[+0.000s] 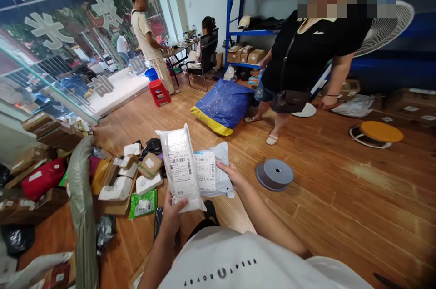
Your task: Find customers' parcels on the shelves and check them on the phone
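My left hand (174, 209) grips the lower end of a white parcel (180, 168), its thumb across the front. The parcel stands tilted upright, with a printed shipping label facing me. My right hand (231, 174) is closed on the right edge of a pale grey-blue mailer bag (223, 184), which also carries a label. The white parcel overlaps the left side of this bag. Most fingers of both hands are hidden behind the packages.
Several boxes and bags lie at left around a long wrapped roll (83, 216). A grey round stool (274, 174) stands right of my hands. Ahead are a blue sack (223, 103), a red stool (159, 93) and a standing person (289, 62). Blue shelving (262, 32) lines the back.
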Demonstrator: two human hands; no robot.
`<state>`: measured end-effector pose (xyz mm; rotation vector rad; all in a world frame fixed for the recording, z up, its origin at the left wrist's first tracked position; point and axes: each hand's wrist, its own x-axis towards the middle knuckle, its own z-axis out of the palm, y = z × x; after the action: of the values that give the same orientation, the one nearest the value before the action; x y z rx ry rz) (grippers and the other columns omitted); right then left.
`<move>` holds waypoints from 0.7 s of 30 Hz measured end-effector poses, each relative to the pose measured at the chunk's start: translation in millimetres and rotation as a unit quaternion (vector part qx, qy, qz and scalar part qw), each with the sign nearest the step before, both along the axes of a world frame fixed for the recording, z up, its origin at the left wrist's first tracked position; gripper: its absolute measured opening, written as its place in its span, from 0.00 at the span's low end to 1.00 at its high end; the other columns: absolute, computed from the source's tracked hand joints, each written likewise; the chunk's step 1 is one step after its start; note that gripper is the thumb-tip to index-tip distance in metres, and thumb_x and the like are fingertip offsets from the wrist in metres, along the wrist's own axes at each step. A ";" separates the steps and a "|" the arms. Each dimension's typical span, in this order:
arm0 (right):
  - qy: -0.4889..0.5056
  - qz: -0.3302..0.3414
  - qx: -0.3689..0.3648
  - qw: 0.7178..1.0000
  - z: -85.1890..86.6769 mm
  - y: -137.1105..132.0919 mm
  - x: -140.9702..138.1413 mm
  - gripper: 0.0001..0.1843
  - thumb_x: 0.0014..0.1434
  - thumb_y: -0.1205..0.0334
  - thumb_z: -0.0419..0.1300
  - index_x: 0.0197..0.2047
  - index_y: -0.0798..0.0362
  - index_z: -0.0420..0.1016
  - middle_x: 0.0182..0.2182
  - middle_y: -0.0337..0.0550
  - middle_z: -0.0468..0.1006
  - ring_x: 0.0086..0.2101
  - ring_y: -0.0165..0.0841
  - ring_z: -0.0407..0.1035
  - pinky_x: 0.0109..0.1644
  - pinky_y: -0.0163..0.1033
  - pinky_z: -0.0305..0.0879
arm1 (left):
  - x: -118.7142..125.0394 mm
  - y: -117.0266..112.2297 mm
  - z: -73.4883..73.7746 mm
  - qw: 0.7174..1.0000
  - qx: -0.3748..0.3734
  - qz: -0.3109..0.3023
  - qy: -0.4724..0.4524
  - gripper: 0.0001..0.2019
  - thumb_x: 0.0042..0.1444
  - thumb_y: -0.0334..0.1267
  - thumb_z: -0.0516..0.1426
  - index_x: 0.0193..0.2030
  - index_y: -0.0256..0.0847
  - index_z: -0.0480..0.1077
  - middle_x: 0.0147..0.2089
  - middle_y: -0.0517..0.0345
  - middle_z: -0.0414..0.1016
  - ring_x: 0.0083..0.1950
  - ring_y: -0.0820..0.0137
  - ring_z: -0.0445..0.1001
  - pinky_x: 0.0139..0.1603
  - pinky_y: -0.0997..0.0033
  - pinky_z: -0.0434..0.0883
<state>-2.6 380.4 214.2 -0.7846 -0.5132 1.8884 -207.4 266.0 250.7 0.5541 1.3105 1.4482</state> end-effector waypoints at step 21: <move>-0.017 -0.110 0.024 0.993 -22.2 255.6 -20.5 0.35 0.28 0.53 0.80 0.41 0.54 0.77 0.41 0.51 0.85 0.41 0.49 0.80 0.51 0.53 0.75 | 9.0 350.1 -22.0 0.896 0.061 -0.365 0.245 0.36 0.42 0.43 0.70 0.60 0.41 0.73 0.58 0.45 0.69 0.63 0.51 0.67 0.66 0.56 0.64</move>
<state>-23.1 636.0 192.0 -0.8088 -0.4714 1.6558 -198.4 616.1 228.7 1.3950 1.1833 0.7753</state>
